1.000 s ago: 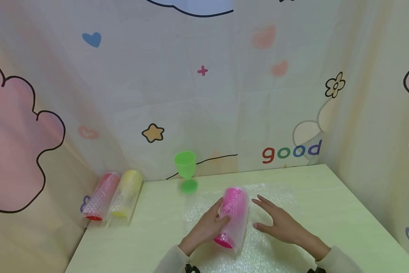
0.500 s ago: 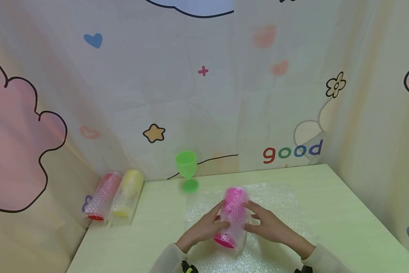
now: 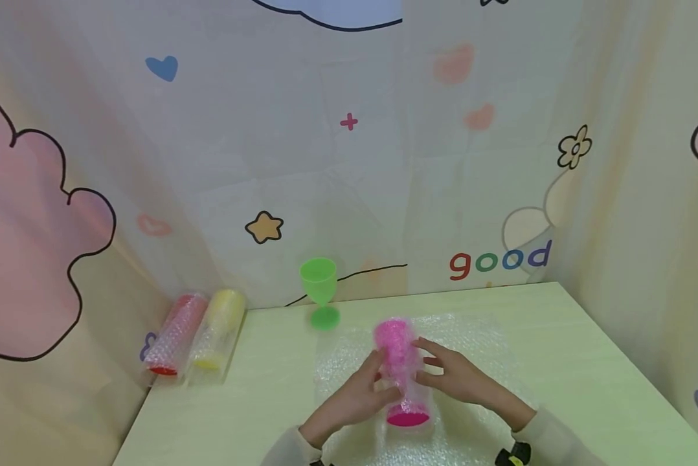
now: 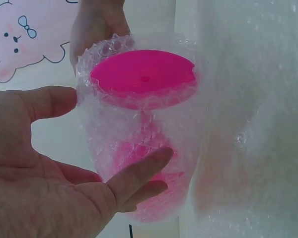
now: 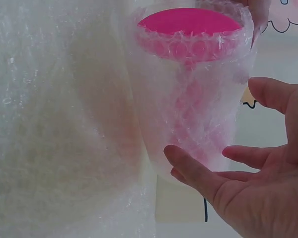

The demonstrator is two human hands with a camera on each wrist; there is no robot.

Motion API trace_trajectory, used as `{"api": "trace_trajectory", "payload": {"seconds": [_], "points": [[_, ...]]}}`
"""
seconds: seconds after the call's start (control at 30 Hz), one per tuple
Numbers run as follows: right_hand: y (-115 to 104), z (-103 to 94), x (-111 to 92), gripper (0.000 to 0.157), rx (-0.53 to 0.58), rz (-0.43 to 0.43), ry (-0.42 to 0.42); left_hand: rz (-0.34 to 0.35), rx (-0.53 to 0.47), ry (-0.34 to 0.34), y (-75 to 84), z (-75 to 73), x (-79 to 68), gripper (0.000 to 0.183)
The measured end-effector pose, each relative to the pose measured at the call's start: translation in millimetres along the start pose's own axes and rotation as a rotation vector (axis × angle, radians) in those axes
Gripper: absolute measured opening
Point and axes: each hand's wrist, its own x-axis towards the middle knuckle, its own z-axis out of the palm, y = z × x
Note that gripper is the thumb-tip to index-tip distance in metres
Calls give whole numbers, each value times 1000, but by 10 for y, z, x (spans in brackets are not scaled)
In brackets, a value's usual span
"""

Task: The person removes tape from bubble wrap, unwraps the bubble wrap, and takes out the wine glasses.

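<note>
A pink goblet (image 3: 399, 369) rolled in bubble wrap is between both hands, its round foot (image 4: 144, 74) turned toward me. My left hand (image 3: 355, 396) cups its left side, with the thumb against the wrap and the fingers (image 4: 139, 173) under the bowl. My right hand (image 3: 456, 380) lies against its right side. Its fingers (image 5: 193, 171) are fairly straight on the wrap and its thumb (image 5: 275, 96) stands apart. Under the goblet, a sheet of bubble wrap (image 3: 477, 336) covers the pale green table (image 3: 588, 375).
A bare green goblet (image 3: 320, 290) stands upright at the back of the table. At the back left corner lie a red goblet (image 3: 173, 336) and a yellow goblet (image 3: 216, 331), both rolled in bubble wrap. Printed curtains close in the table at the back and both sides.
My right hand has come in from the sheet onto the goblet's right side. The goblet has turned from lying slanted to pointing its foot straight at me.
</note>
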Motion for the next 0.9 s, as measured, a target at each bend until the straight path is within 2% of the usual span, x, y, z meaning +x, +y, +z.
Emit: {"api": "trace_trajectory", "payload": {"seconds": [0.23, 0.43, 0.57, 0.7, 0.9], "points": [[72, 48, 11, 73, 5, 36, -24, 7, 125, 31, -61, 65, 3, 90], [-3, 100, -14, 75, -106, 24, 66, 10, 284, 76, -51, 97, 22, 94], [-90, 132, -37, 73, -185, -14, 133, 52, 311, 40, -39, 99, 45, 93], [-138, 153, -43, 71, -243, -29, 152, 92, 313, -15, -45, 95, 67, 91], [-139, 155, -43, 65, -264, -75, 149, 81, 321, -44, -57, 102, 92, 92]]}}
